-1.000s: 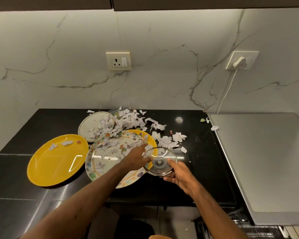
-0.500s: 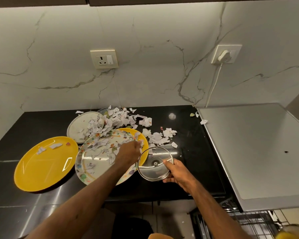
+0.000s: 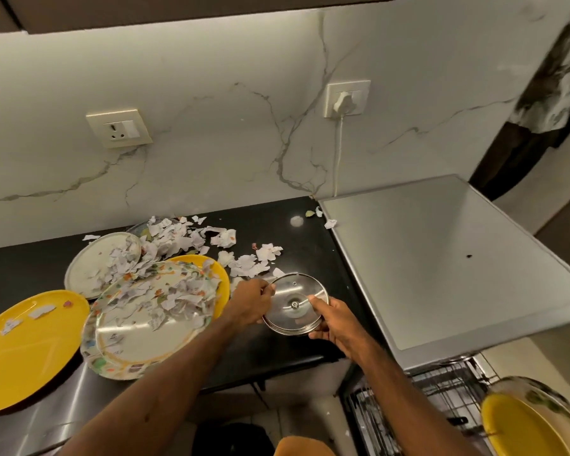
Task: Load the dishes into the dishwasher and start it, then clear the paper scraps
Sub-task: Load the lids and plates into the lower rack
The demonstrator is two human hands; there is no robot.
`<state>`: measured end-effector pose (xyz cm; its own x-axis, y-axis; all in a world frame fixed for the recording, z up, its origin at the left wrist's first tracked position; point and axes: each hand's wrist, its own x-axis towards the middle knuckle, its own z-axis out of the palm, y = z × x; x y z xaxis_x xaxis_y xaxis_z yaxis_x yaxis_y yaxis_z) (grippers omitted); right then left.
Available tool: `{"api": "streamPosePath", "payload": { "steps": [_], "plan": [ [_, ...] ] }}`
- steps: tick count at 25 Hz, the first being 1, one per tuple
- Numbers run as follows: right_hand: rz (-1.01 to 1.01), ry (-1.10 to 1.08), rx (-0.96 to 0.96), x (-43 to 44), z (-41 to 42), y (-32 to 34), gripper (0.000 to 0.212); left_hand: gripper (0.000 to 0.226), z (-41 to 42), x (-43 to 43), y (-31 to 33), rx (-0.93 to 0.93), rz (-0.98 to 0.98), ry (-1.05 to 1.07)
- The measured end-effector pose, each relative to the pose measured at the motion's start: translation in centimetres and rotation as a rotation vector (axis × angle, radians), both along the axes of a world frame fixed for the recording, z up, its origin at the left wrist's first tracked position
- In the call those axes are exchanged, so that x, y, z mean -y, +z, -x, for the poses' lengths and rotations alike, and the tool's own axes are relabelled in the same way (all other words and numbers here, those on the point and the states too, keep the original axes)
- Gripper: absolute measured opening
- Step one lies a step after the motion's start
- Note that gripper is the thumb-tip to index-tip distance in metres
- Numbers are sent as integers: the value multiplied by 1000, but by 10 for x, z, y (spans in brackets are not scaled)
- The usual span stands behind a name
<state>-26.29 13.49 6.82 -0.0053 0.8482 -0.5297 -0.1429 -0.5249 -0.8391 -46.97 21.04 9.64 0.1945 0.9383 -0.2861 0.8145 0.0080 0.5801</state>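
Yellow and patterned dishes [image 3: 524,422] are standing in the wire rack [image 3: 408,409] at your lower right, blurred at the frame's edge. Over the black worktop [image 3: 277,353] you are holding a glass lid [image 3: 292,304] between both hands. Your right hand [image 3: 331,319] is gripping its right rim, thumb lying across the top, and your left hand [image 3: 252,302] is curling onto the left rim, seemingly pinching it. Left of the lid, a patterned plate [image 3: 135,330] is lying over a yellow plate [image 3: 216,271]. A second yellow plate [image 3: 27,350] is sitting farther left, and a white plate [image 3: 89,264] behind. Paper scraps [image 3: 244,264] are lying strewn across these plates and the worktop, toward the marble wall [image 3: 211,143].
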Motion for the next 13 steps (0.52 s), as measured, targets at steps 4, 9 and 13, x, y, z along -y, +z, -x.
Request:
{"api": "streamPosePath", "payload": {
  "steps": [4, 9, 13],
  "plan": [
    [-9, -114, 13, 25, -69, -3, 31, 41, -78, 10, 3, -188, -71, -166],
    [8, -318, 108, 78, -175, -10, 31, 40, -192, 38, 9, -360, -82, -446],
    [71, -494, 158, 139, -257, -30, 33, 43, -278, 70, -3, -323, 3, -601]
  ]
}}
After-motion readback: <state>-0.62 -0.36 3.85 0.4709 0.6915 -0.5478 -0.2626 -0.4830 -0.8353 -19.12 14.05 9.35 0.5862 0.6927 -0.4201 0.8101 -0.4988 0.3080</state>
